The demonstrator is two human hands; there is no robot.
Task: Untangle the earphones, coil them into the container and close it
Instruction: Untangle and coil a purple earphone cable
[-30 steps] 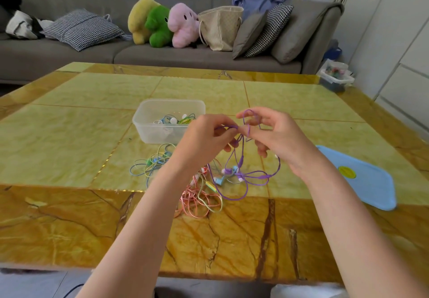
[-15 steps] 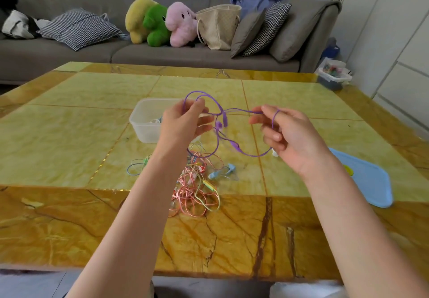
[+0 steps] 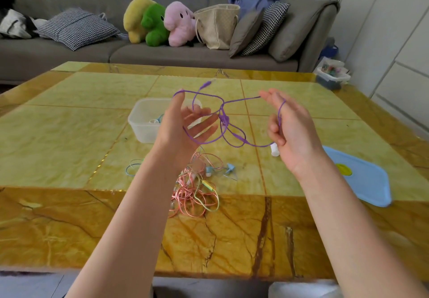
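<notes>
A purple pair of earphones [image 3: 222, 121] hangs in the air, stretched in loops between my two hands. My left hand [image 3: 185, 123] has its fingers spread straight, with the cable draped over the thumb and round the fingers. My right hand [image 3: 287, 128] carries the cable over its raised forefinger while its lower fingers curl round the strand; a white earbud [image 3: 275, 151] hangs just below it. The clear plastic container [image 3: 141, 121] stands behind my left hand with some earphones inside. Its blue lid [image 3: 366, 181] lies flat at the right.
A tangle of pink, yellow-green and light blue earphones [image 3: 197, 191] lies on the yellow marble table [image 3: 69, 135] below my hands. A grey sofa [image 3: 162, 51] with cushions, plush toys and a bag stands beyond the far edge.
My hands have risen off the tangle and moved apart, pulling the purple earphones free and spreading them wide. My left hand's fingers have opened out.
</notes>
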